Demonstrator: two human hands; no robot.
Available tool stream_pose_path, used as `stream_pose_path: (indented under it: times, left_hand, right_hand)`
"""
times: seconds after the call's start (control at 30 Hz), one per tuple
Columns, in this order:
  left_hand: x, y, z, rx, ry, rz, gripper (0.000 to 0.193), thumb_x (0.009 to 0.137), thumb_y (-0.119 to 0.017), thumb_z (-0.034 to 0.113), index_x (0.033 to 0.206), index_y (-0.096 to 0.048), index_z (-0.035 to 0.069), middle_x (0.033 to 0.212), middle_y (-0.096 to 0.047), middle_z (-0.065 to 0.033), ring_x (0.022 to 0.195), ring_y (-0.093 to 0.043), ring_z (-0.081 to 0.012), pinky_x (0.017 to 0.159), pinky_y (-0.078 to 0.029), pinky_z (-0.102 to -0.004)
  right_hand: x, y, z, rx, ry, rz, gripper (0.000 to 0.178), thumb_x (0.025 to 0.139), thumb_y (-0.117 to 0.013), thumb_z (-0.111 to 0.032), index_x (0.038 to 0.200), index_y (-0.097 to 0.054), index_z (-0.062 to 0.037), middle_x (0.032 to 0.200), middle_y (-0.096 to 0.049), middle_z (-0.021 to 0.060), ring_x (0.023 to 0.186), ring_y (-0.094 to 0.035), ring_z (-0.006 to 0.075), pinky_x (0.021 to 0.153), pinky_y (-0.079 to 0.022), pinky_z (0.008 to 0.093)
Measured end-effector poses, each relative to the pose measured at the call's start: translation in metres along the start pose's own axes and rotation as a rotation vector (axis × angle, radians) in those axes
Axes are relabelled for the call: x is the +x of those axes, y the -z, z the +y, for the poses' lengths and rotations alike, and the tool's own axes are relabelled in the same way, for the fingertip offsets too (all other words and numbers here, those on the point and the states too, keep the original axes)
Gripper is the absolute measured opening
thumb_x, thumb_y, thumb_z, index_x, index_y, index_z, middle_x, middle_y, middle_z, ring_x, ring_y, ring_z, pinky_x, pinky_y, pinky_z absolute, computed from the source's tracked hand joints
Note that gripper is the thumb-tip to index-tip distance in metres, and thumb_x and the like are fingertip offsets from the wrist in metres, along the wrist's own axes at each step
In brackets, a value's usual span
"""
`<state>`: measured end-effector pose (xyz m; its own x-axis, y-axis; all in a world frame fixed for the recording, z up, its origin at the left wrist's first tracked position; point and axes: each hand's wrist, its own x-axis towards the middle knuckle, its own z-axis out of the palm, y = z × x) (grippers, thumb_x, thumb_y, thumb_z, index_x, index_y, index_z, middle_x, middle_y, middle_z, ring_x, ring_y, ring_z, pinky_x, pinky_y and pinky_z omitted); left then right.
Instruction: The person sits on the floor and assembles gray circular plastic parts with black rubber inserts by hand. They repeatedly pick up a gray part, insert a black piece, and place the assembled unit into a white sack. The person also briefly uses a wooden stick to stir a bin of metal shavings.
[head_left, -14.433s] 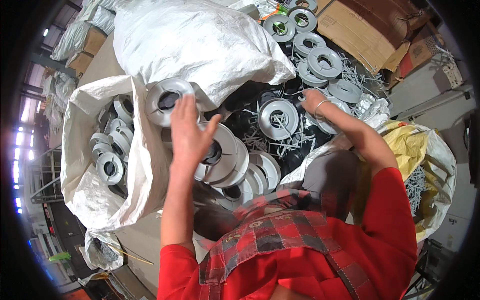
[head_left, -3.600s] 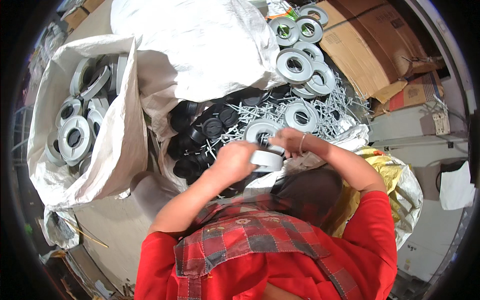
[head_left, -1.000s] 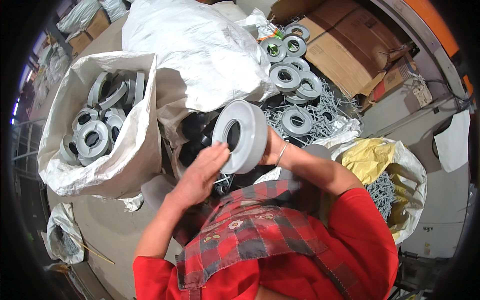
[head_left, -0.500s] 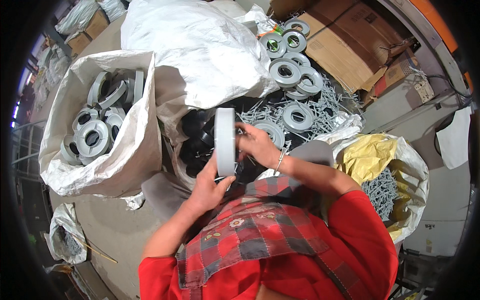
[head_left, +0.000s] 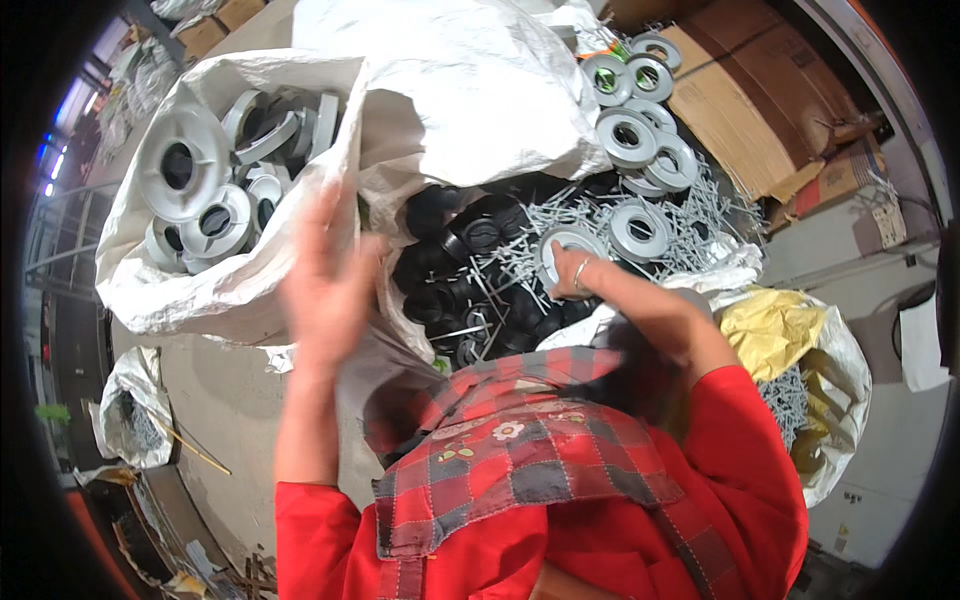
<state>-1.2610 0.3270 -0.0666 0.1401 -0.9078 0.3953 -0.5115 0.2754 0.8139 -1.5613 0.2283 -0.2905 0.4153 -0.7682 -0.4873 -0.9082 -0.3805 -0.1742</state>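
Observation:
My left hand is up beside the white woven sack, blurred, with its fingers stretched out and nothing in it. A large grey plastic ring is over the rings in that sack; whether it touches them I cannot tell. My right hand grips the near rim of another grey plastic ring, its fingertips partly hidden at the ring's hole. This ring lies on loose grey screw-like pins, beside black round plastic parts.
More grey rings lie toward the back right, near a cardboard box. A big white sack stands behind the black parts. At right is a yellow-lined sack of pins; a small white sack sits on the floor at left.
My left hand has let go of the ring and moved left to the sack, where a large ring now shows. My right hand has moved right onto another ring. The view has shifted.

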Motion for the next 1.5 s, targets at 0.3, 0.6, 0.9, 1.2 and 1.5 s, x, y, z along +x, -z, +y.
stream_pose_path:
  times: [0.3,0.6,0.9,1.2,1.5]
  left_hand:
    - [-0.053,-0.103,-0.114,-0.792,1.133,-0.079,0.059,0.084,-0.068,0.026,0.126,-0.044,-0.010,0.119,-0.055,-0.0195,0.107,-0.056,-0.0254,0.091,-0.046,-0.0364]
    - [-0.051,-0.103,-0.137,-0.681,1.062,0.202,0.027,0.080,-0.066,0.013,0.103,-0.061,0.000,0.092,-0.063,-0.0033,0.080,-0.058,-0.0126,0.075,-0.044,-0.0274]
    - [-0.051,-0.103,-0.143,-0.725,0.978,0.273,0.024,0.085,-0.063,0.022,0.096,-0.059,0.001,0.084,-0.059,-0.0019,0.077,-0.052,-0.0108,0.069,-0.042,-0.0273]
    - [-0.053,-0.094,-0.100,-1.113,0.862,-0.096,0.033,0.092,-0.057,0.021,0.115,-0.051,-0.002,0.105,-0.059,-0.0076,0.090,-0.058,-0.0141,0.078,-0.049,-0.0313]
    - [-0.051,-0.055,-0.072,-1.106,0.904,-0.425,0.036,0.091,-0.058,0.026,0.112,-0.054,-0.003,0.098,-0.061,-0.0064,0.082,-0.060,-0.0134,0.072,-0.051,-0.0303]
  right_hand:
    - [-0.035,0.035,-0.087,0.408,0.659,0.281,0.060,0.080,-0.066,-0.018,0.132,-0.039,-0.0014,0.122,-0.052,0.0235,0.112,-0.052,0.0365,0.095,-0.042,0.0412]
    - [0.102,0.006,-0.053,0.230,0.401,0.484,0.014,0.072,-0.065,-0.011,0.083,-0.065,-0.0026,0.094,-0.058,0.0129,0.099,-0.053,0.0314,0.086,-0.044,0.0399]
    - [0.089,0.025,-0.085,0.298,0.571,0.678,0.006,0.069,-0.065,-0.008,0.073,-0.066,-0.0038,0.106,-0.056,0.0077,0.113,-0.044,0.0296,0.097,-0.033,0.0444]
    - [-0.021,0.095,-0.104,0.586,0.473,0.396,0.074,0.066,-0.076,-0.023,0.128,-0.042,0.0007,0.123,-0.045,0.0252,0.115,-0.043,0.0408,0.099,-0.038,0.0418]
    - [-0.057,0.106,-0.107,0.174,0.888,0.495,0.074,0.054,-0.079,-0.009,0.118,-0.044,-0.0008,0.108,-0.046,0.0181,0.101,-0.046,0.0372,0.087,-0.043,0.0403]
